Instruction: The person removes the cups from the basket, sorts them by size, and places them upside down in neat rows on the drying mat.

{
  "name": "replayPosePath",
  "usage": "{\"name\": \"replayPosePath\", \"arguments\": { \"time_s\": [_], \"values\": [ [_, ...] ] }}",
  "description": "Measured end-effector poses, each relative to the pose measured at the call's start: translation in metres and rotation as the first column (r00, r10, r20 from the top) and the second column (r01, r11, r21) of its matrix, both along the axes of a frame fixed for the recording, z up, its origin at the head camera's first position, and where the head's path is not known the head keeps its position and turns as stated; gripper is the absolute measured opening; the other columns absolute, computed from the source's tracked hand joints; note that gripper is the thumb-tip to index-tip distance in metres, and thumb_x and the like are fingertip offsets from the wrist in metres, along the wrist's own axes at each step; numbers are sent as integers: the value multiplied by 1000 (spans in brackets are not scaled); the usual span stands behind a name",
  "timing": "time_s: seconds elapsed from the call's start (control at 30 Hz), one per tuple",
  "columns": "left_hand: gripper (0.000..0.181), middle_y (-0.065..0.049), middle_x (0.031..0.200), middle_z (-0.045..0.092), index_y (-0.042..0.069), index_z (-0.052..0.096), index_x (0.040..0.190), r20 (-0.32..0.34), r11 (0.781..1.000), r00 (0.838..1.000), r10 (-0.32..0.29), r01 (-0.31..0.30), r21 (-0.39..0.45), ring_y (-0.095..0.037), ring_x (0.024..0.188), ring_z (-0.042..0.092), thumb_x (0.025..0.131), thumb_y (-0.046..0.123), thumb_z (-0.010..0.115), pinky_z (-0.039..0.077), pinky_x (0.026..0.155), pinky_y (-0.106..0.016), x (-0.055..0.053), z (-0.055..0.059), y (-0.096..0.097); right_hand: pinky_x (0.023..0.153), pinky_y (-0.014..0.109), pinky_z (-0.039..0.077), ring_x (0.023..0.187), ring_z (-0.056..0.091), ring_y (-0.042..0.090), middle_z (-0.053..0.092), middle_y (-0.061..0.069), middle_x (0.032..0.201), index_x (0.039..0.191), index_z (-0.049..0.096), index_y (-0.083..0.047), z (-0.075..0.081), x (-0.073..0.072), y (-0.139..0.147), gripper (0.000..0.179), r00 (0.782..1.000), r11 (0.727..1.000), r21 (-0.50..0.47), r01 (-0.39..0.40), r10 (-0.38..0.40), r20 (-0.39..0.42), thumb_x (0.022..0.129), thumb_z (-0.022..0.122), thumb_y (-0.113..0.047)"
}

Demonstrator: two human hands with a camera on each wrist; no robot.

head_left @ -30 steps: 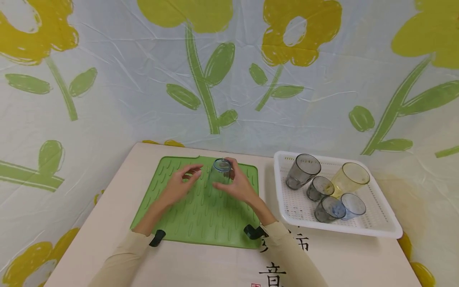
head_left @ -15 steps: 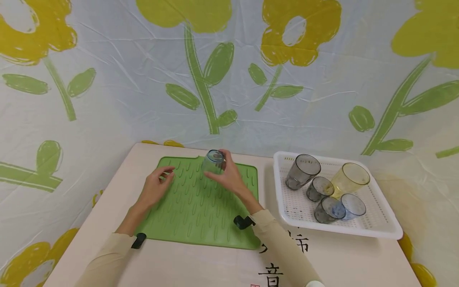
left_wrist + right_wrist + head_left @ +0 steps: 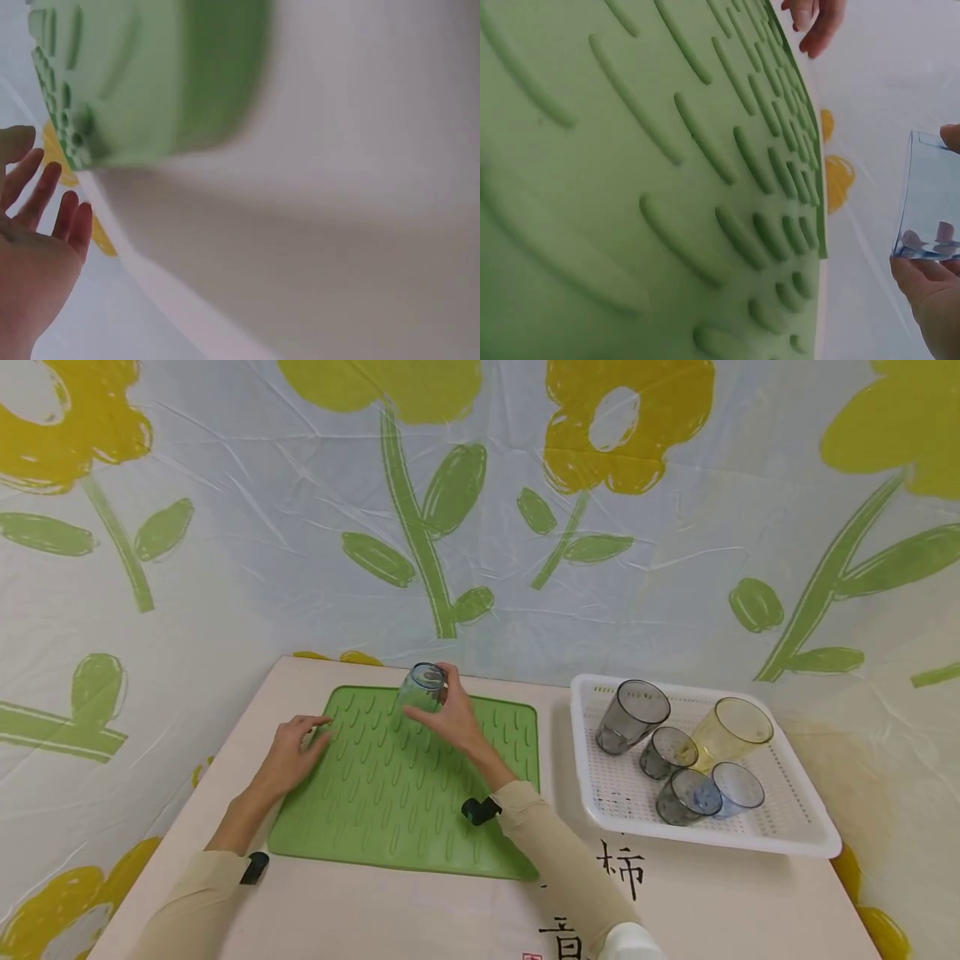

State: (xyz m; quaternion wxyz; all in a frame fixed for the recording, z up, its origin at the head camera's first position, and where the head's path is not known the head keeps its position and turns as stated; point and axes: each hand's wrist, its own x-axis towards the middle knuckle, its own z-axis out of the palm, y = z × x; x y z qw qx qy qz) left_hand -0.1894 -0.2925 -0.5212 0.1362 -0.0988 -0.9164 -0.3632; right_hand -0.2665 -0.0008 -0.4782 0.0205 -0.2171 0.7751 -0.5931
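A clear blue-tinted drinking glass [image 3: 418, 695] is held by my right hand [image 3: 456, 720] over the far part of a green ridged mat [image 3: 390, 802]. Thumb and fingers grip it from opposite sides. In the right wrist view the glass [image 3: 928, 191] shows at the right edge, raised off the mat and partly cut off by the frame. My left hand [image 3: 288, 756] hovers at the mat's left edge, fingers loosely bent with nothing in them. The left wrist view shows that hand [image 3: 37, 255] with its fingers spread beside the mat's corner.
To the right stands a white perforated basket [image 3: 592, 793] holding several glasses: a tall grey one [image 3: 632, 718], a yellow one [image 3: 731, 733], smaller grey ones and a pale blue one [image 3: 738, 789]. Black characters [image 3: 621, 867] mark the pale table cover. A flower-printed cloth [image 3: 300, 568] hangs behind.
My right hand has carried the glass left and toward the back of the mat. My left hand has drawn away from the glass to the left edge of the mat.
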Motion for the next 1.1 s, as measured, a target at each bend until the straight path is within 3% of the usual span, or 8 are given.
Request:
{"name": "replayPosePath", "arguments": {
  "time_s": [0.23, 0.33, 0.57, 0.73, 1.1],
  "values": [
    [37, -36, 136, 52, -12, 56, 135, 62, 995, 995, -75, 78, -59, -53, 122, 44, 102, 2, 61, 34, 99, -64, 3, -11, -19, 98, 51, 52, 125, 58, 37, 52, 17, 140, 154, 30, -9, -9, -2, -24, 82, 1000, 999, -25, -30, 30, 7, 91, 81, -19],
    [38, -37, 137, 51, -14, 55, 136, 42, 990, 991, -124, 126, -65, -55, 124, 45, 101, 0, 62, 35, 100, -67, 3, -14, -23, 98, 51, 51, 123, 59, 36, 53, 17, 138, 154, 30, -9, -14, -3, -34, 82, 1000, 999, -33, -29, 29, 0, 90, 81, -19],
    [42, -37, 140, 50, -15, 54, 137, 6, 966, 973, -232, 231, -114, -59, 128, 44, 98, -3, 64, 33, 101, -73, 3, -19, -26, 87, 37, 51, 115, 59, 35, 53, 14, 136, 154, 30, -12, -28, -6, -56, 83, 1000, 1000, 18, -5, 5, -22, 90, 82, -23],
    [43, -37, 141, 49, -15, 54, 138, -10, 958, 968, -250, 246, -149, -59, 127, 43, 97, -5, 63, 33, 99, -73, 3, -24, -28, 95, 37, 50, 123, 56, 32, 51, 13, 140, 155, 30, -13, -33, -8, -68, 83, 1000, 1000, 10, -20, 20, -8, 91, 82, -22],
    [43, -36, 143, 47, -14, 52, 139, 29, 966, 972, -233, 235, -109, -58, 128, 41, 99, -4, 62, 31, 100, -73, 5, -22, -29, 102, 39, 49, 126, 56, 27, 53, 14, 142, 157, 30, -11, -42, -4, -89, 84, 994, 992, 62, -106, 107, -15, 91, 82, -22]
  ]
}}
